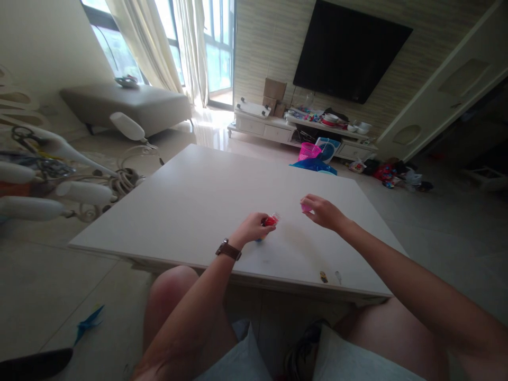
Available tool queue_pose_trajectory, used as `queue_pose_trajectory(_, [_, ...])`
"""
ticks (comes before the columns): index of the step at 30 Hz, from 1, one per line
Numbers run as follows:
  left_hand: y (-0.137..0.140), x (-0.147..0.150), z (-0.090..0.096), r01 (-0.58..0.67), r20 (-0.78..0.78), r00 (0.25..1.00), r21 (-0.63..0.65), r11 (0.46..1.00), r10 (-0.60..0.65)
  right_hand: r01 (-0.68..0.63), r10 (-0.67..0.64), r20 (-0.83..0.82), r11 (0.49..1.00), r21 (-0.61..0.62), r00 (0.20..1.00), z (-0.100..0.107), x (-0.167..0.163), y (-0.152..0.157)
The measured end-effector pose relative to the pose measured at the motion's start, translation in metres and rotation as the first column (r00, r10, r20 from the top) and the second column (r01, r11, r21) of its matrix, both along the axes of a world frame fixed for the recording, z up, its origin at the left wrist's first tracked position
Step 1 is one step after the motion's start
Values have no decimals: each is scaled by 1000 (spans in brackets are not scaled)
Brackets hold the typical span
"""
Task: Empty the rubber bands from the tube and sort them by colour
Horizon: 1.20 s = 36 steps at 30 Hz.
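My left hand (253, 228), with a dark watch on its wrist, is closed around a small red item with a clear end (272, 219). A bit of blue and yellow shows below the fingers, and the rest of the item is covered by them. Farther to the right, my right hand (323, 210) pinches a small pink piece (306, 207), too small to name. Both hands are just above the white table (206, 190), some way apart. Near its front edge lie a small black-and-yellow piece (324, 277) and a small clear piece (338, 277).
White lamp arms with cables (87, 193) crowd the table's left side. Beyond the far edge stand a pink basket (308, 151) and a blue plastic item (307, 164). A bench (130, 106) and a low TV cabinet (278, 132) are farther back.
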<state>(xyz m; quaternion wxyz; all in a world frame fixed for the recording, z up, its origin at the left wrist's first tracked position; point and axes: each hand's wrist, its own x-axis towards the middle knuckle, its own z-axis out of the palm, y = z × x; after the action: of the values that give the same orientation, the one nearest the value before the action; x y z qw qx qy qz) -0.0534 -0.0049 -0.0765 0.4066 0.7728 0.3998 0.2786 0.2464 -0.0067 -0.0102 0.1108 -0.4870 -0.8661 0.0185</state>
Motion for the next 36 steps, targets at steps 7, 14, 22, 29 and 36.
queue_pose_trajectory(7, [10, -3, -2, -275, 200, 944, 31, 961, 263, 686, -662, 191, 719, -112, 725, -53, 112, -3])
queue_pose_trajectory(14, [33, -11, 0, -334, 351, 855, -187, 924, 381, 786, -760, 206, 612, -91, 616, -77, 139, -16])
queue_pose_trajectory(22, [54, -34, 4, -58, 598, 586, -642, 765, 546, 154, -618, -619, 757, -635, 485, -81, -46, 31])
queue_pose_trajectory(29, [81, -50, -19, -217, 536, 614, -591, 777, 580, -81, -528, -840, 849, -522, -123, -111, -229, 77])
queue_pose_trajectory(36, [95, -80, -21, -324, 321, 868, -210, 922, 378, 119, -284, -949, 956, -270, 133, -125, -242, 93])
